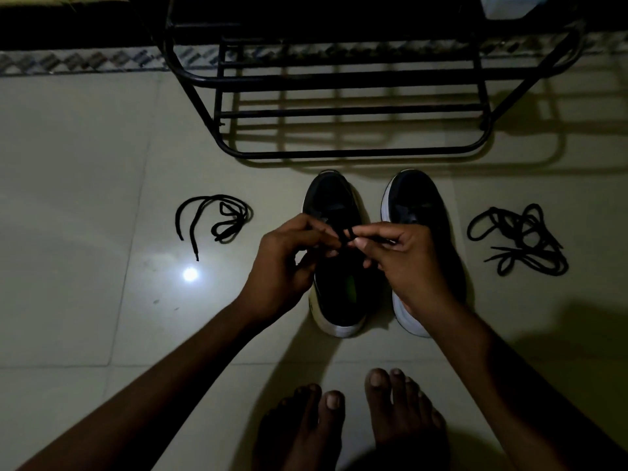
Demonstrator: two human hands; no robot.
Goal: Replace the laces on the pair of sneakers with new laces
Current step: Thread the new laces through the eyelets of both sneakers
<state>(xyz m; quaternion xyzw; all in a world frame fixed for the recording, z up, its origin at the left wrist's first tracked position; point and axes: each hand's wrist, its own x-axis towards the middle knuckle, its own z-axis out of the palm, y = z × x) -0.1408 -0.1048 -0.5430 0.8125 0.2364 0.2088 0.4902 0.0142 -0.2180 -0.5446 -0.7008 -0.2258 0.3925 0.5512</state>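
Tiled floor [102, 164]; left hand [289, 254], right hand [406, 258] seemingly pinch a lace [347, 232].

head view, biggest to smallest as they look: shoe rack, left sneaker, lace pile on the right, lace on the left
shoe rack
left sneaker
lace pile on the right
lace on the left: nearly alike, unsure

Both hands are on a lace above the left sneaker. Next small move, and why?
Likely pull the lace through and snug: left hand and right hand both pinch it just above the left sneaker. Its eyelets are too dark to read.
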